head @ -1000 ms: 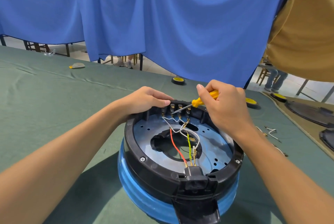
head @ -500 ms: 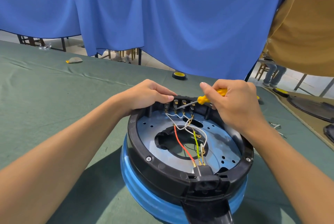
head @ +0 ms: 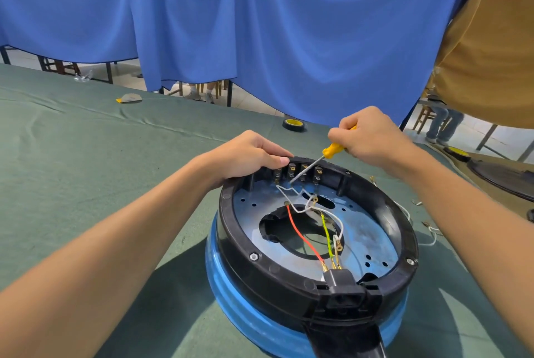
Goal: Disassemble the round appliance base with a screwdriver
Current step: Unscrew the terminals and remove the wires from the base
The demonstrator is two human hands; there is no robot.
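The round appliance base (head: 384, 219) lies upside down on the green table: black rim, blue body, grey metal plate inside. Red, yellow-green and white wires (head: 300, 230) run across the plate to a black plug socket at the near edge. My left hand (head: 245, 155) grips the far left rim with its thumb over the edge. My right hand (head: 372, 138) holds a yellow-handled screwdriver (head: 332, 151), shaft slanting down-left, tip at the row of terminals (head: 297, 172) on the far inner wall.
A roll of black tape (head: 293, 125) lies beyond the base. Loose wire pieces (head: 430, 230) sit right of it. Dark round parts (head: 505, 175) rest at the far right. A small object (head: 129, 98) lies far left. Blue and tan cloths hang behind.
My right hand has risen and drawn back to the right, tilting the screwdriver steeper, its tip now lower among the terminals. My left hand stays on the rim.
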